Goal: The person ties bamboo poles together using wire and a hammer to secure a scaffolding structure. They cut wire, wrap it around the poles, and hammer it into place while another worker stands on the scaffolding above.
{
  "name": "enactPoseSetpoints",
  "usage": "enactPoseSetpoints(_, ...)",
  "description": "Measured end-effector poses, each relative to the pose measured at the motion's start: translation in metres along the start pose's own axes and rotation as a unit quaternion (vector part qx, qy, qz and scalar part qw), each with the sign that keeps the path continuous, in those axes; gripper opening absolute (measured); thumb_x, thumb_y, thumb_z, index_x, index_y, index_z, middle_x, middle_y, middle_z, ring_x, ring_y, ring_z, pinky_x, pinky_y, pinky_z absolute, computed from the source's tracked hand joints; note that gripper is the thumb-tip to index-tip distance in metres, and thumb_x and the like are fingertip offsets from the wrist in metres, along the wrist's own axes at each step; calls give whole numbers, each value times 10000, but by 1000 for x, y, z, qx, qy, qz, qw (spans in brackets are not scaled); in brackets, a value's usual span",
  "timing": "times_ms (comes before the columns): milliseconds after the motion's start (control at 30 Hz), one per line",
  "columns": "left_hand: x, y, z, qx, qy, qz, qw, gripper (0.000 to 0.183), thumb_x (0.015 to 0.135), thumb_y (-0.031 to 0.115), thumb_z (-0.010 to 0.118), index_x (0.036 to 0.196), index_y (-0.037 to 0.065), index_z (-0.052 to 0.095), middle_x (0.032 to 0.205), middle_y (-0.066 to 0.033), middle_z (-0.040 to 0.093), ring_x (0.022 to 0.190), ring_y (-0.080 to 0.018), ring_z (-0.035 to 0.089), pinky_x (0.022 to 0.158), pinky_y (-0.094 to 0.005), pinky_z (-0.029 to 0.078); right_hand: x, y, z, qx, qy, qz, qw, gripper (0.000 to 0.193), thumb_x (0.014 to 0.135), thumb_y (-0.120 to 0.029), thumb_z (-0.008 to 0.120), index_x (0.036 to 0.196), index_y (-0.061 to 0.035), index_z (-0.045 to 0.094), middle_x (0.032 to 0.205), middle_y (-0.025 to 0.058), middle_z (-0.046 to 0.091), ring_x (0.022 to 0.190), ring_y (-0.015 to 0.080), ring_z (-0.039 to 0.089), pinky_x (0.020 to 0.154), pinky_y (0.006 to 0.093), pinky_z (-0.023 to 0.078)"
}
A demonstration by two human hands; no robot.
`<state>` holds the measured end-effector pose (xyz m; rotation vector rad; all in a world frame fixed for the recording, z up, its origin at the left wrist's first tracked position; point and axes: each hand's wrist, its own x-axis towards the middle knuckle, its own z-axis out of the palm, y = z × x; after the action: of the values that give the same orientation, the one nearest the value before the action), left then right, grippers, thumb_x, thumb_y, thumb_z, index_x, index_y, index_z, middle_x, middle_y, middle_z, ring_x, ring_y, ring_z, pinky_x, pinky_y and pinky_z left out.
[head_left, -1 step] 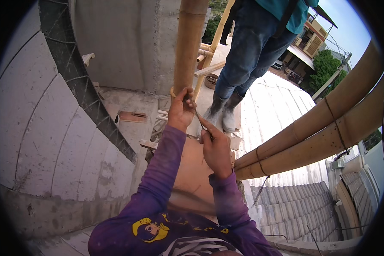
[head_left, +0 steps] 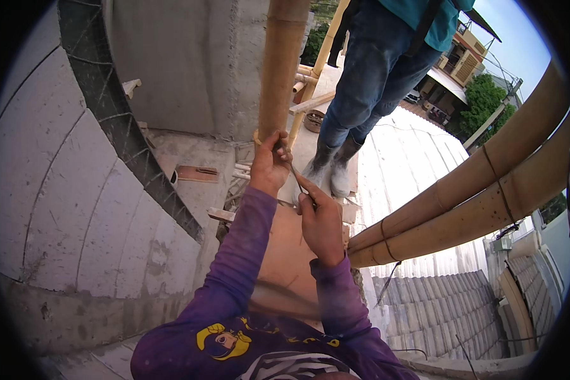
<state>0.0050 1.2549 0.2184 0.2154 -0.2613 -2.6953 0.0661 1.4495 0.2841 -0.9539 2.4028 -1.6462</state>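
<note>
Low on a thick upright bamboo pole (head_left: 280,69), my left hand (head_left: 270,170) is closed around one end of a thin dark rod or wire (head_left: 295,175). Its fingers are curled close to the pole, with a yellowish tie partly visible beside them. Slightly lower and to the right, my right hand (head_left: 322,223) pinches the same thin piece between thumb and fingers. The piece slants between both hands. My fingers hide its ends, so its exact kind is unclear.
A person in jeans (head_left: 367,76) and grey boots (head_left: 339,174) stands just beyond my hands. Two tied bamboo poles (head_left: 449,209) cross at right above corrugated roofing (head_left: 424,304). A block wall (head_left: 69,209) rises at left. A brown board (head_left: 197,174) lies near it.
</note>
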Motion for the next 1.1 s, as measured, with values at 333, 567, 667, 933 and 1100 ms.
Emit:
enactPoseSetpoints(333, -11, 7, 10, 40, -34, -32, 998, 280, 1010, 194, 662, 1212, 3, 626, 859, 3, 642, 606, -54, 503, 550, -204, 420, 8, -11, 9, 5, 16, -22, 1000, 402, 959, -35, 550, 1351, -27, 636, 703, 163, 643, 612, 233, 616, 648, 367, 504)
enactPoseSetpoints(567, -20, 5, 20, 63, -21, 0, 998, 273, 1010, 180, 662, 1212, 0, 632, 873, -9, 662, 613, -53, 520, 558, -196, 424, 9, -11, 3, -10, 19, -28, 999, 416, 957, -29, 541, 1364, -31, 628, 719, 169, 657, 663, 247, 671, 682, 373, 518)
enactPoseSetpoints(667, -9, 6, 23, 64, -7, 18, 998, 226, 1014, 174, 653, 1173, 14, 646, 851, -7, 652, 599, -52, 498, 549, -200, 412, 20, -15, 6, -21, 22, -30, 999, 409, 967, -34, 542, 1365, -46, 636, 709, 135, 634, 650, 205, 631, 665, 350, 500)
enactPoseSetpoints(933, -1, 8, 8, 48, -52, -25, 997, 212, 1040, 193, 610, 1160, 20, 637, 837, 12, 645, 592, -49, 487, 549, -201, 411, 18, -10, 14, -23, 34, -49, 998, 401, 981, -33, 541, 1362, -78, 657, 655, 42, 550, 587, 108, 500, 594, 303, 449)
enactPoseSetpoints(1100, -5, 7, 16, 57, -51, -25, 997, 266, 1047, 201, 600, 1232, 12, 629, 847, 25, 642, 617, -36, 489, 554, -189, 407, 23, -10, 13, -28, 30, -30, 999, 407, 955, -18, 534, 1345, -47, 647, 849, 267, 673, 716, 315, 675, 698, 400, 507)
